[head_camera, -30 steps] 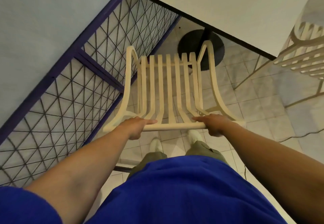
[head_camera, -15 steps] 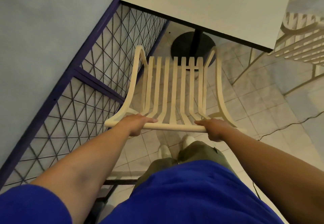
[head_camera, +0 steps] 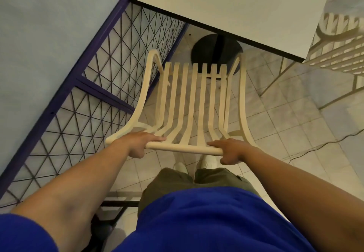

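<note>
Both hands on the cream chair (head_camera: 183, 149) by its top rail: left hand (head_camera: 137, 143) and right hand (head_camera: 230, 151) curled round it, one near each end. Seat front faces the surface (head_camera: 236, 5) edge, mesh fence (head_camera: 118, 64) close on the left, open tiled floor (head_camera: 285, 123) right – two chairs counted, second chair (head_camera: 338, 54) far right, one surface, one round base (head_camera: 216, 48)

A left hand (head_camera: 137, 143) and a right hand (head_camera: 230, 151) grip the back of a chair (head_camera: 183, 148) before a table (head_camera: 236, 5); fence (head_camera: 104, 95) at left, second chair (head_camera: 338, 54) at right.
</note>
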Tool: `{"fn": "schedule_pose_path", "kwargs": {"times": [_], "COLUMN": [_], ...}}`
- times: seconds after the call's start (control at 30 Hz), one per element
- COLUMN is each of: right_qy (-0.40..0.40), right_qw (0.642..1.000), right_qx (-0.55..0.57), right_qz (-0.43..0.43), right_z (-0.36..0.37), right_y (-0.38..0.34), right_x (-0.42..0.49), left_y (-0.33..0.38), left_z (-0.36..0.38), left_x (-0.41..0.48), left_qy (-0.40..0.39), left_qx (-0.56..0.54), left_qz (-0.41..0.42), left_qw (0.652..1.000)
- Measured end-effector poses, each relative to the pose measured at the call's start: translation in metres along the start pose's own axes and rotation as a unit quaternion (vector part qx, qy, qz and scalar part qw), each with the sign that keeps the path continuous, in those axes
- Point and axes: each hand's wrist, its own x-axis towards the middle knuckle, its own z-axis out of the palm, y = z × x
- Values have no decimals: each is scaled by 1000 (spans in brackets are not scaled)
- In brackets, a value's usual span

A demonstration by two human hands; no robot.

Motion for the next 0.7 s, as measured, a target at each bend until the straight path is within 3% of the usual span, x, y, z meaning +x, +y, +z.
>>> {"fn": "schedule_pose_path", "kwargs": {"times": [0.17, 0.43, 0.7], "right_qy": [4, 36, 48], "right_qw": [1000, 996, 989], "right_qx": [-4, -25, 17], "right_qz": [26, 77, 138], "right_z": [0, 1, 11], "right_y": [-2, -12, -58], "right_x": [-4, -6, 9], "left_y": [-4, -4, -52], "left_z": [0, -10, -39], "left_x": [-2, 7, 9], "left_qy": [17, -34, -45], "left_qx": [14, 21, 77], "left_qz": [0, 36, 62], "left_qw": [1000, 999, 994]}}
